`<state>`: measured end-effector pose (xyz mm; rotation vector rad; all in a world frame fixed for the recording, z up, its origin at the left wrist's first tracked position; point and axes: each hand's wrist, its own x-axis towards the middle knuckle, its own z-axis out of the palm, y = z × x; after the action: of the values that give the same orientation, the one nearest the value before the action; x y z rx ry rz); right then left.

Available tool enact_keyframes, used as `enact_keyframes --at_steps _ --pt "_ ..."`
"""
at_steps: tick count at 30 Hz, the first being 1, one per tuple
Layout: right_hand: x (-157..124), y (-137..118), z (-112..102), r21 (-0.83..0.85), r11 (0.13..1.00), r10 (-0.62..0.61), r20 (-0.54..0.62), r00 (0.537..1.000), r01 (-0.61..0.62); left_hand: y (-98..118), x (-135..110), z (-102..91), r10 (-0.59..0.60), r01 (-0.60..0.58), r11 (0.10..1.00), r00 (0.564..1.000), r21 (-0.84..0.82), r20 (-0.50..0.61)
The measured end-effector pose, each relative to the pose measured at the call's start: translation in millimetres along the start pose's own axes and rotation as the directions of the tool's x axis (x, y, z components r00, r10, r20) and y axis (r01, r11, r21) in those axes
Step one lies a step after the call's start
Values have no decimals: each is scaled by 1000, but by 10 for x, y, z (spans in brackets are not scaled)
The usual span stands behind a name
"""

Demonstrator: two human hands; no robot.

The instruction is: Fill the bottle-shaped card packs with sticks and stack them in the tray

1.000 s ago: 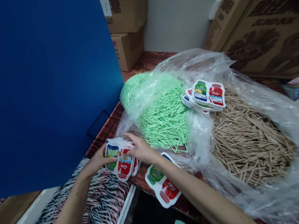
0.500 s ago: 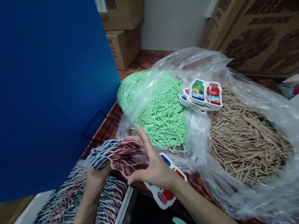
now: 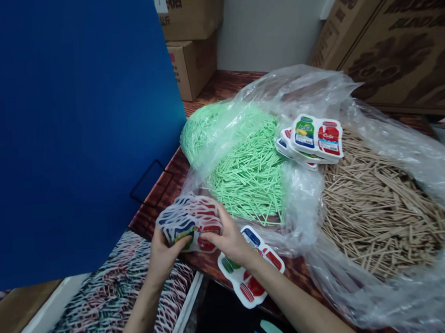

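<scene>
A fanned stack of printed candy packets (image 3: pixel 190 223), jar-shaped in red, blue and white, is held between my two hands over the table's front edge. My left hand (image 3: pixel 165 251) grips its left side, thumb across the front packet. My right hand (image 3: pixel 228 236) closes on the right end, thumb on the front face. Below my right wrist lie a few loose packets (image 3: pixel 251 289), partly covered by my forearm. Just beyond my hands, green sticks (image 3: pixel 245 170) fill a clear plastic bag.
Brown sticks (image 3: pixel 381 213) fill another clear bag (image 3: pixel 408 301) at right. A small packet pile (image 3: pixel 316 136) rests between the bags. A blue panel (image 3: pixel 75 134) stands at left above a box of stacked packets (image 3: pixel 113 286). Cardboard boxes (image 3: pixel 192 63) stand behind.
My right hand, open beside the stack before, has closed on its right end. The stack has turned so its front face shows more. The view has shifted slightly.
</scene>
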<state>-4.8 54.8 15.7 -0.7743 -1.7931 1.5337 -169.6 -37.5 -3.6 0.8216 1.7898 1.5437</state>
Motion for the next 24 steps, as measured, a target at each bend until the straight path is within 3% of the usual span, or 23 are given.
enact_keyframes --at_steps 3,6,12,18,24 --pt "-3 -206 -57 -106 983 -147 38 988 151 106 -41 -49 52 -50 997 998 55 -32" --pt "-68 -149 -64 -157 962 -211 84 974 222 86 -83 -111 63 -67 991 997 119 34" --pt "-96 232 38 -115 986 -103 120 987 117 -76 -54 -123 87 -107 989 979 100 187" --pt "-32 2 30 -90 980 -167 105 980 177 96 -40 -158 200 -229 960 964 164 175" --pt "-106 86 1 -109 989 -81 154 985 99 45 -85 -216 42 -65 993 975 95 220"
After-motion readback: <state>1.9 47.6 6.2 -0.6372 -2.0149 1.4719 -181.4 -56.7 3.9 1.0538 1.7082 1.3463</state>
